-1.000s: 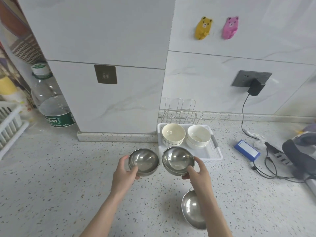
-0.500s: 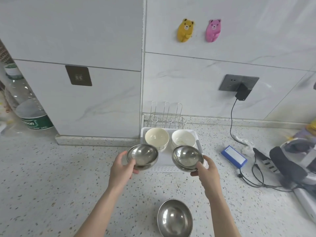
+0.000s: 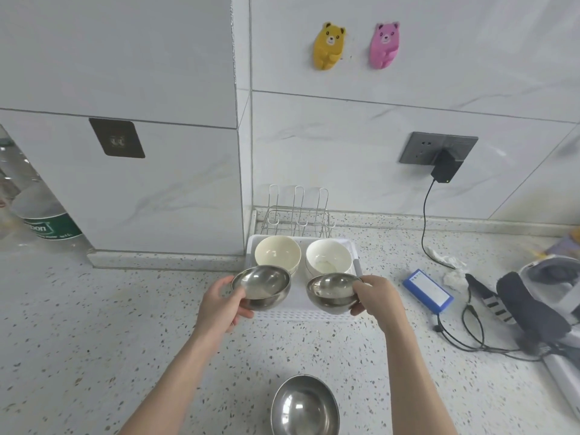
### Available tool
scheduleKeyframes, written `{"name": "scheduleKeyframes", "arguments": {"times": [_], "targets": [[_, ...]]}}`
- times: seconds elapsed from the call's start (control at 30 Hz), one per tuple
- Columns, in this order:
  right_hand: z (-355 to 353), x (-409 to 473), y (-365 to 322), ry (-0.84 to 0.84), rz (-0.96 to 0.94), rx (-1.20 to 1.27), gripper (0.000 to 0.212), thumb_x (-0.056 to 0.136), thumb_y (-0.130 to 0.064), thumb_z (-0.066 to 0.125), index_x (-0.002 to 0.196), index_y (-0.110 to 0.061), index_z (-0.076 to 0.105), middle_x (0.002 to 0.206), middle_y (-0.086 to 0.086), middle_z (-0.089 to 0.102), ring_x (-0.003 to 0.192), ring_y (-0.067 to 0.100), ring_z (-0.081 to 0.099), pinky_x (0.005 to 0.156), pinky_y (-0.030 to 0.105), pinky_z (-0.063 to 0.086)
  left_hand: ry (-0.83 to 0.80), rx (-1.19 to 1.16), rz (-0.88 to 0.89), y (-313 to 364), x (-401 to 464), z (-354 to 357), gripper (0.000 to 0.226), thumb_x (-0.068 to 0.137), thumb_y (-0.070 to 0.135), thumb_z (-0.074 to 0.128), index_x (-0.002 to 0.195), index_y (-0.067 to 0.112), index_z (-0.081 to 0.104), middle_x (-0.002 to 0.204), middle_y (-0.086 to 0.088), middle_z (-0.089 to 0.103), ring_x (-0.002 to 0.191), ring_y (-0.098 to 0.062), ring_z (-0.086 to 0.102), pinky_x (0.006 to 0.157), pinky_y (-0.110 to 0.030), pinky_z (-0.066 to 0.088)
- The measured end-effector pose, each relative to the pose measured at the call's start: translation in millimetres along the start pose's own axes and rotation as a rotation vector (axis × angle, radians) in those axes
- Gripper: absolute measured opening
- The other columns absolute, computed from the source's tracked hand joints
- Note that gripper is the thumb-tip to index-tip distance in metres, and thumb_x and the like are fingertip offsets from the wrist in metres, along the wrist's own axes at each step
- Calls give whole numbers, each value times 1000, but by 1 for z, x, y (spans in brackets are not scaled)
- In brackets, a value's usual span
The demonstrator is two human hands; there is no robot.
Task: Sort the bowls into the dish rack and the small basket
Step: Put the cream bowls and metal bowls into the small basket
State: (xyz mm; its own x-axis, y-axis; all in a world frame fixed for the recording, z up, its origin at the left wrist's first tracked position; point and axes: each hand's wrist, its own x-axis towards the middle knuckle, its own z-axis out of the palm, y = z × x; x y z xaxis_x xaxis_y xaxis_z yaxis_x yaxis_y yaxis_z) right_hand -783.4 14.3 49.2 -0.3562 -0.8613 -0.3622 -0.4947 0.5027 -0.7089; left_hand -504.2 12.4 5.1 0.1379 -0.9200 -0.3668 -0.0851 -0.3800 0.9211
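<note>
Ceramic bowls [image 3: 301,259] in basket [image 3: 314,314], charger [image 3: 427,287] nearby

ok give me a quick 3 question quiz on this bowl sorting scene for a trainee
1. True or false: the wire dish rack holds a bowl.
2. How many steel bowls show in all?
3. The white basket holds: A) two pale bowls B) one steel bowl C) nothing

Key
1. False; it stands bare behind the basket.
2. Three: one in the left hand, one in the right hand, one steel bowl on the counter.
3. A: a cream bowl and a white bowl.
</note>
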Motion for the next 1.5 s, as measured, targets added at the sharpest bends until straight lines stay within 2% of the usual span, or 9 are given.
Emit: {"name": "scheduleKeyframes", "arguments": {"times": [0.2, 0.47, 0.7, 0.87, 0.93, 1.2, 1.37, 1.43, 1.5], "targets": [[-8, 19, -14, -100, 32, -192, 23, 75, -20, 46, 78, -7, 64, 54, 6, 70, 45, 12, 41, 55, 28, 38, 2, 32, -30, 3, 6, 2, 36, 94, 28, 61, 128, 26, 49, 70, -12, 75, 40, -6, 57, 37, -20, 33], [-14, 39, -32, -219, 102, -341, 6, 73, -10, 39, 76, -11, 44, 52, 12, 68, 28, 9, 27, 45, 24, 31, -1, 68, -49, 8, 9, 4, 36, 96, 27, 59, 130, 24, 48, 68, -11, 75, 39, -5, 55, 38, -20, 33], [-2, 56, -38, -220, 151, -416, 21, 74, -9, 35, 81, -8, 55, 52, 8, 69, 25, 9, 36, 48, 26, 34, 1, 74, -68, 10, 9, 9, 33, 95, 27, 57, 127, 26, 48, 67, -9, 75, 39, -5, 56, 37, -19, 32], [8, 63, -38, -207, 186, -267, 18, 90, -10, 45, 75, -9, 56, 43, -1, 64, 46, 15, 65, 60, 26, 54, -6, 72, -79, 11, 7, 9, 27, 94, 28, 57, 119, 29, 48, 67, -9, 75, 37, -4, 53, 38, -19, 33], [10, 61, -37, -192, 198, -306, 24, 82, -12, 39, 84, -9, 63, 58, 5, 72, 51, 14, 68, 75, 29, 54, -11, 69, -79, 12, 7, 9, 26, 93, 25, 57, 117, 28, 48, 67, -10, 75, 37, -4, 53, 36, -19, 32], [19, 53, -23, -93, 141, -303, 38, 83, -19, 42, 117, -5, 54, 57, 5, 71, 51, 15, 63, 71, 31, 52, -25, 89, -88, 13, 8, 10, 30, 93, 26, 59, 120, 28, 48, 67, -10, 75, 37, -4, 52, 35, -18, 31], [25, 43, -19, -70, 127, -290, 30, 84, -15, 36, 113, -8, 42, 60, 8, 71, 47, 16, 60, 65, 30, 49, -32, 107, -87, 11, 10, 10, 31, 93, 24, 58, 122, 26, 49, 66, -9, 75, 36, -4, 52, 35, -19, 31], [27, 39, -17, -71, 144, -282, 19, 86, -13, 36, 99, 0, 37, 63, 10, 72, 48, 15, 61, 69, 31, 52, -38, 118, -89, 9, 10, 10, 34, 92, 25, 58, 124, 25, 48, 66, -9, 75, 37, -5, 51, 36, -20, 31], [29, 37, -15, -58, 145, -297, 13, 87, -14, 38, 93, -4, 31, 64, 10, 73, 52, 15, 62, 71, 30, 52, -41, 125, -91, 8, 11, 11, 37, 91, 25, 58, 126, 24, 47, 67, -10, 75, 39, -7, 51, 37, -20, 31]]}}
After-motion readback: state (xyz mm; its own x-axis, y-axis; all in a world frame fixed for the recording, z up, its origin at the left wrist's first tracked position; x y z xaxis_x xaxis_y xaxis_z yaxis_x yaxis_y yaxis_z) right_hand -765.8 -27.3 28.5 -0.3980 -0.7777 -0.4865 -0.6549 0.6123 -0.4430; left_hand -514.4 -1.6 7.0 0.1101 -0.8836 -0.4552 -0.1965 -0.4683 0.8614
